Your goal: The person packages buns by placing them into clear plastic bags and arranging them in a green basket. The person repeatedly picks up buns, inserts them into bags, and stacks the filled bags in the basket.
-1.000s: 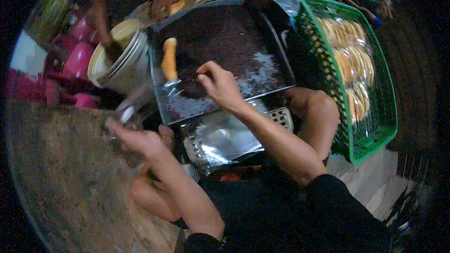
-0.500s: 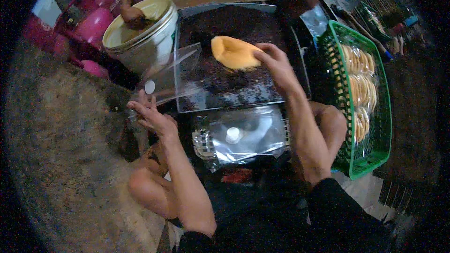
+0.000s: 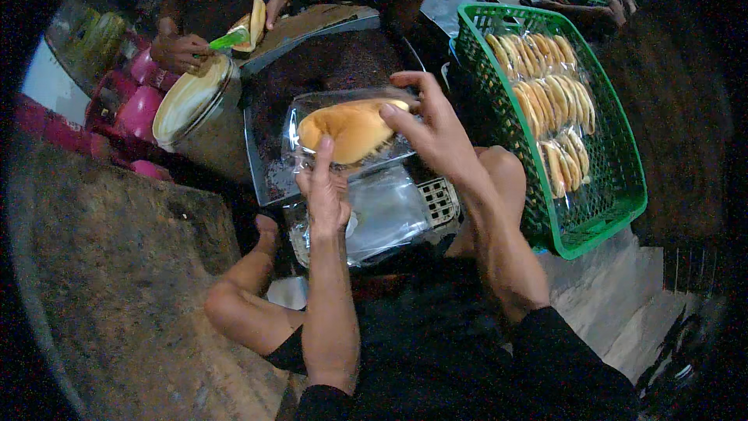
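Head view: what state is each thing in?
Bread roll, at least partly bagged, right hand touching
Clear bag, around the roll, held by left hand
Stacked clear bags, lying flat
Green crate, partly filled with bagged rolls
Bucket, open
Co-worker's roll, split open
Green utensil, held by co-worker's hand

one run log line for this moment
left hand: holding bun in clear bag | right hand: thumb over bun's right end | near lap: clear plastic | to right: green crate, bagged buns

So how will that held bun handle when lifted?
The bun probably squashes easily, given its puffy, rounded shape. It looks likely light for its size, too. Its clear bag seems floppy and perhaps slippery, judging by the wrinkles and shine.
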Demonstrator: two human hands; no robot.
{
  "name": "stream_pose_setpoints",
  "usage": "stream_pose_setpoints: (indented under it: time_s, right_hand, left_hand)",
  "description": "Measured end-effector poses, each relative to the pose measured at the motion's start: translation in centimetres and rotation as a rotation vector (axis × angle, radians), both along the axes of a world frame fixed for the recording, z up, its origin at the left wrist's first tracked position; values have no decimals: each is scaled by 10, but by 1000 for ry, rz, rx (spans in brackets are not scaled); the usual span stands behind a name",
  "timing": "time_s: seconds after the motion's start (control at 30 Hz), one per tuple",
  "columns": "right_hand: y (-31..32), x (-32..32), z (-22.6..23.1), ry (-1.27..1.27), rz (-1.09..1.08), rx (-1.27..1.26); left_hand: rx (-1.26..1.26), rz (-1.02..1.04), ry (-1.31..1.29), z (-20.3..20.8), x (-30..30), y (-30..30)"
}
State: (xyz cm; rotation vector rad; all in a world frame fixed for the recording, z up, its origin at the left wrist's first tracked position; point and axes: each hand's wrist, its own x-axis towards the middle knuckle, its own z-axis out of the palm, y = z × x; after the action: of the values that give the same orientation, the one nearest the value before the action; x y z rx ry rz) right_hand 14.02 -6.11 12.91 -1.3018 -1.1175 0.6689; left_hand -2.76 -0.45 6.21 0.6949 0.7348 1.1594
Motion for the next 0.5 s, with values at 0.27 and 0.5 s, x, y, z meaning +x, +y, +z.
stream_pose_setpoints:
  time_s: [0.27,0.5]
  right_hand:
    - [-49,9,37,-959,-325,225]
    - [-148,193,35,-904,-550,-329]
  left_hand:
    - [-128,-115,-126,13,45,-26]
    - [184,-1044,442,2,69,-46]
